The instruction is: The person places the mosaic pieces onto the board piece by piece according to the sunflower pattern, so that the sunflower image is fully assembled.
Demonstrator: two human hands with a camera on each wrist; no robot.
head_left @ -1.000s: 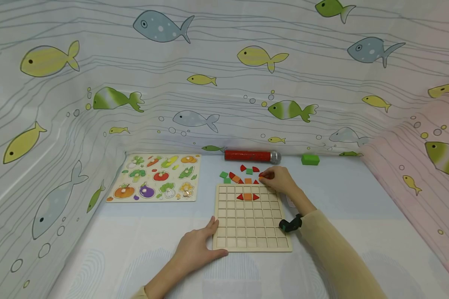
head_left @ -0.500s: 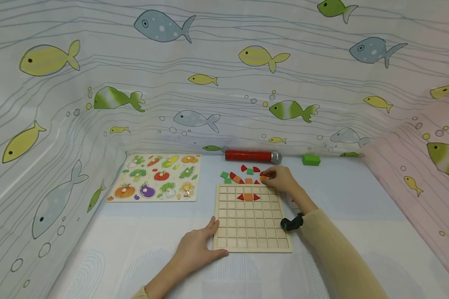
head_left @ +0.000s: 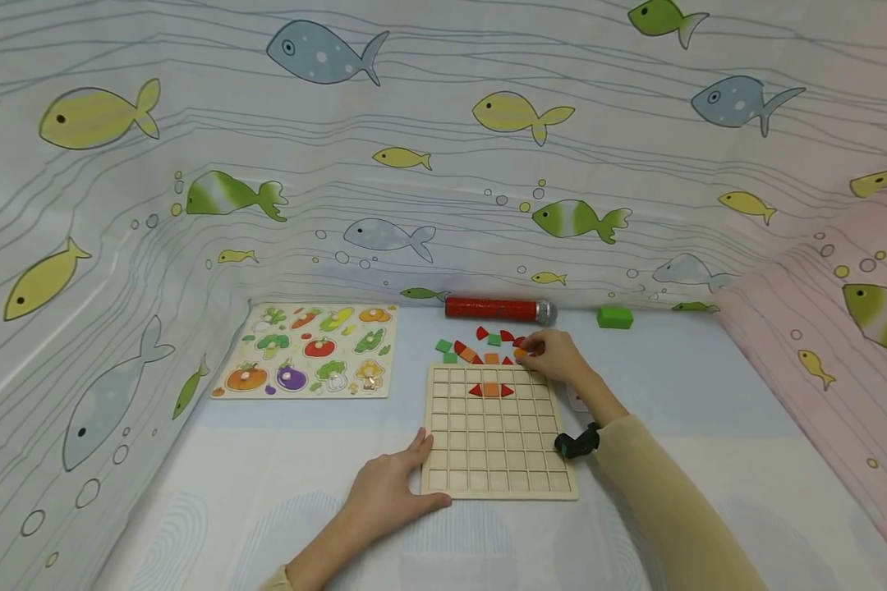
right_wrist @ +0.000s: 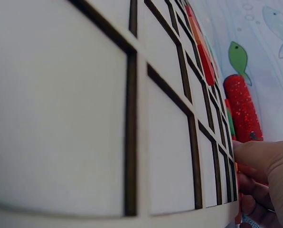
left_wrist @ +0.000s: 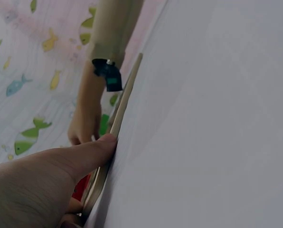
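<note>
A square wooden grid board (head_left: 497,447) lies in front of me. An orange square (head_left: 491,390) sits in its upper part between two red triangles. My left hand (head_left: 388,492) rests at the board's lower left corner, fingers at the left edge and thumb (left_wrist: 96,154) at the near edge. Beyond the far right corner, my right hand (head_left: 558,355) pinches a small orange piece (head_left: 520,353) at its fingertips. Its thumb (right_wrist: 260,154) shows in the right wrist view, but the fingers partly hide the piece. Loose red, orange and green pieces (head_left: 494,339) lie behind the board.
A red toy microphone (head_left: 491,308) lies along the back wall, with a green block (head_left: 615,317) to its right. At the left is a vegetable puzzle board (head_left: 303,390). A pale, partly hidden item (head_left: 578,400) lies under the right forearm. Fish-printed sheets form the surrounding walls.
The right hand has shifted only slightly at the loose pieces, and the orange piece at its fingertips shows more. The left hand and the board stay put.
</note>
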